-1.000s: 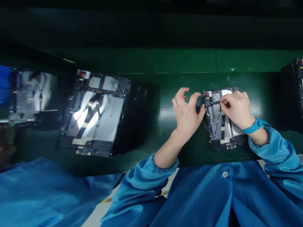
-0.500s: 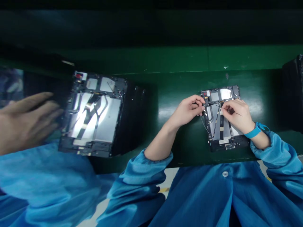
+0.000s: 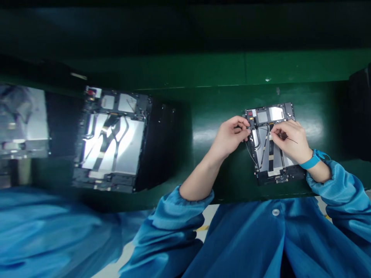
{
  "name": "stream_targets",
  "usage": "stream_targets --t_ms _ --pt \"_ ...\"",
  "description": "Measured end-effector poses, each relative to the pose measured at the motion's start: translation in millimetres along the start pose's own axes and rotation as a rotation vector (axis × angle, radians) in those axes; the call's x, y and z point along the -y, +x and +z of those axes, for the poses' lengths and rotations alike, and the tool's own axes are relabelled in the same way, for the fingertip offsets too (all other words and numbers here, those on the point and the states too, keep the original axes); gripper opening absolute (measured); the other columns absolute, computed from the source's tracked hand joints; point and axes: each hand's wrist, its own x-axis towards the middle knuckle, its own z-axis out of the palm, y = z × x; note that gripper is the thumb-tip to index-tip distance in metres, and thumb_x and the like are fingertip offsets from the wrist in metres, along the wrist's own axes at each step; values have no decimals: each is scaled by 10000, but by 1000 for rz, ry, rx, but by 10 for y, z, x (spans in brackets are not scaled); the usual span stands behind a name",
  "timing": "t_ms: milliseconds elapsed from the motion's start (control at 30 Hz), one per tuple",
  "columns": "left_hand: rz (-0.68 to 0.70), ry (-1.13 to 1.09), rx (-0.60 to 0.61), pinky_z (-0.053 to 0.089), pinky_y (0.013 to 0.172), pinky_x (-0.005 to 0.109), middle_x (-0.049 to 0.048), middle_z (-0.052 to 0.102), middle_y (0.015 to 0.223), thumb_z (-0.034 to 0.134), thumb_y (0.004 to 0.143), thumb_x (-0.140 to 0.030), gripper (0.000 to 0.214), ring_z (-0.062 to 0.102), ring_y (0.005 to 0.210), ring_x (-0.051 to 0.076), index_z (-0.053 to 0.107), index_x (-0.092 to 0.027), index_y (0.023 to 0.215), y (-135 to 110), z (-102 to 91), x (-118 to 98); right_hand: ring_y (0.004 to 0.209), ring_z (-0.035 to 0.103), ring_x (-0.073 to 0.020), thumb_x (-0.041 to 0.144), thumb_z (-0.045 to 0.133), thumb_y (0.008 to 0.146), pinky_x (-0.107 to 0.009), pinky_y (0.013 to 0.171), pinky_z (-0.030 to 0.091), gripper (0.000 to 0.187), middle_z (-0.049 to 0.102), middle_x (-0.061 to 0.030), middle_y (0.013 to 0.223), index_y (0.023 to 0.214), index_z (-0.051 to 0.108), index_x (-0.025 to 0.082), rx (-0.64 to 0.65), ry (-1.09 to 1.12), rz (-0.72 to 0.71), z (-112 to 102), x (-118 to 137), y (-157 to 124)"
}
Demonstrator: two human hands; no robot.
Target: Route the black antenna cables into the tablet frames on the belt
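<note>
Head view: open tablet chassis (image 3: 271, 164) lies flat on green workbench (image 3: 214, 102); it looks thin, light and fragile, best held by its stiff edges. Left hand (image 3: 230, 136) pinches its near-left corner; right hand (image 3: 287, 139) pinches fine black wire (image 3: 292, 140), seemingly limp.

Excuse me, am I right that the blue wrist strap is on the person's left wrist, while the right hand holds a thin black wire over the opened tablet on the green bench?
Not quite: the head view shows the blue wrist strap on the right wrist, not the left. The rest stands: the right hand holds a thin black wire over the opened tablet on the green bench.
</note>
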Motion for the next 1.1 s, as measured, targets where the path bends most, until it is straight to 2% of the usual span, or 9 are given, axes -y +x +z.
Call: stream_targets --t_ms 167,300,433,600,767,867,933,1033,1100 --pt "48 386 29 456 609 249 -18 641 715 694 787 -159 43 578 603 109 666 -184 809 32 -30 -199 730 631 -186 114 635 853 -336 783 422 145 712 27 749 874 694 244 12 26 -3 -18 -32 9" --pt "181 845 159 439 684 276 -2 686 704 665 839 -155 81 601 657 145 703 -182 773 125 -83 -475 733 636 -185 113 621 837 -338 788 429 154 706 32 740 882 688 243 10 48 0 -12 -64 13" --pt "232 1148 321 401 692 294 45 735 789 603 886 -151 171 625 724 180 695 -178 745 241 -37 -672 742 643 -188 116 622 837 -345 781 423 149 713 31 737 883 688 242 -6 66 -14 -2 -60 -4" --pt "176 1375 438 403 686 315 93 745 822 521 921 -155 264 634 742 214 774 -162 843 296 92 -860 801 647 -230 208 673 896 -493 1016 393 72 730 34 711 904 707 270 -118 -39 53 -59 -57 -29" --pt "166 1377 484 413 688 335 102 731 807 497 903 -136 285 624 733 231 777 -156 858 323 95 -925 587 561 -169 260 726 870 -437 905 514 99 730 50 706 949 667 265 -102 182 187 -52 -22 -105" --pt "192 1251 455 431 728 339 65 680 712 543 861 -123 234 610 691 221 733 -189 741 355 -12 -842 565 577 -154 243 713 876 -520 1060 468 93 713 76 682 942 654 272 -132 179 183 4 68 -223" --pt "229 1166 412 445 745 335 48 652 683 588 828 -108 195 614 684 216 689 -202 690 328 -68 -763 601 617 -169 245 695 888 -520 1068 466 95 716 70 695 969 657 277 -118 175 158 1 106 -269" --pt "327 1119 283 489 783 341 73 704 841 599 834 -106 131 668 801 242 700 -190 843 146 -16 -649 712 670 -213 253 671 896 -438 898 525 130 733 30 748 1023 656 275 -127 139 170 -90 76 -197" --pt "321 1137 187 521 790 362 113 722 961 597 867 -146 154 683 858 265 685 -159 993 -41 130 -580 779 677 -234 229 671 885 -441 901 500 148 730 20 760 1026 658 274 -165 28 169 -165 17 -72"
